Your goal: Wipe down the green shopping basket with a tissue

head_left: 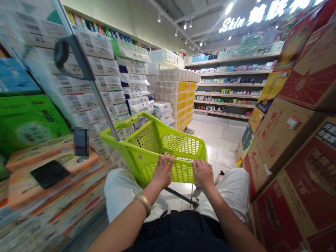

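A lime-green plastic shopping cart (181, 141) with latticed sides stands in front of my knees, and no goods show in the visible part of its basket. My left hand (163, 171) lies over its near rim, fingers hooked across the edge; a gold-coloured bangle circles that wrist. Further right on the same rim, my right hand (203, 173) grips with bent fingers. A metal pole with a grey loop handle (75, 57) rises at the cart's left end. Below the basket, a dark frame bar (181, 196) ends in a caster.
Orange tissue packs (86, 168) are stacked at left, bearing a black flat panel (49, 174) and a pixelated patch. White paper packs (97, 82) tower behind. Cardboard cartons (278, 133) line the right side. Beyond the tiled aisle (223, 150) stand cosmetics shelves (231, 73).
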{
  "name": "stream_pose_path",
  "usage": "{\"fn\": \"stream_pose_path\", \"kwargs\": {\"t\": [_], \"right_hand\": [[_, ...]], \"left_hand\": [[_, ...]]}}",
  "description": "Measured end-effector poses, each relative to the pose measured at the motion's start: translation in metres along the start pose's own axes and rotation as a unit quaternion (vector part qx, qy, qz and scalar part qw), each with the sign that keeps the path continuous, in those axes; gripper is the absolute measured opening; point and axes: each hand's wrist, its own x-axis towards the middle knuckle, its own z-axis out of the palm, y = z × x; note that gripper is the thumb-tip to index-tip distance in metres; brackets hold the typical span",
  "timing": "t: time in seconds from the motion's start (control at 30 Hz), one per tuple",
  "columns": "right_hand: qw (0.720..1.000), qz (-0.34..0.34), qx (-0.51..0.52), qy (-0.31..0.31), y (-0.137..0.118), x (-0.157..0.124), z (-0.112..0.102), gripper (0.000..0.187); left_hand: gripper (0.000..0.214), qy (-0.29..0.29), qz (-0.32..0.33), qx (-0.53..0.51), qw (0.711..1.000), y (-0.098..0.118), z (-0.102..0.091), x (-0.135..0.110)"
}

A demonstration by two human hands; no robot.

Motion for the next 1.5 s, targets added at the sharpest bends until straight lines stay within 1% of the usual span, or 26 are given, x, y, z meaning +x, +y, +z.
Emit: {"fn": "stream_pose_path", "kwargs": {"t": [0.13, 0.37, 0.53, 0.67, 0.87, 1.03, 1.2, 1.37, 1.5], "right_hand": [[1.000, 0.002, 0.002, 0.004, -0.004, -0.003, -0.002, 0.034], [1.000, -0.017, -0.009, 0.015, 0.004, -0.010, 0.004, 0.034], [1.000, -0.011, 0.006, 0.011, 0.005, -0.015, -0.002, 0.035], [1.000, -0.006, 0.003, 0.025, 0.008, -0.021, -0.007, 0.034], [0.999, 0.004, -0.001, 0.038, 0.017, -0.028, -0.015, 0.036], [0.998, 0.027, -0.008, 0.057, 0.026, -0.031, -0.026, 0.040], [0.996, 0.034, -0.019, 0.084, 0.037, -0.031, -0.030, 0.046], [0.994, 0.036, -0.021, 0.097, 0.047, -0.029, -0.031, 0.050], [0.994, 0.037, -0.021, 0.099, 0.051, -0.027, -0.030, 0.051]], "left_hand": [[0.077, -0.003, 0.006, 0.005, 1.000, -0.003, 0.000, 0.001], [0.081, -0.005, 0.016, 0.000, 1.000, -0.007, -0.001, 0.003], [0.079, 0.004, 0.015, -0.008, 1.000, 0.000, 0.000, 0.002], [0.077, -0.002, 0.015, -0.016, 1.000, 0.008, -0.002, 0.001], [0.079, -0.025, 0.031, -0.028, 0.999, 0.021, -0.006, 0.002], [0.082, -0.041, 0.053, -0.045, 0.997, 0.035, -0.006, 0.008], [0.087, -0.081, 0.068, -0.052, 0.993, 0.046, -0.005, 0.016], [0.091, -0.117, 0.079, -0.047, 0.989, 0.051, -0.006, 0.026], [0.095, -0.142, 0.092, -0.044, 0.985, 0.052, -0.009, 0.033]]}}
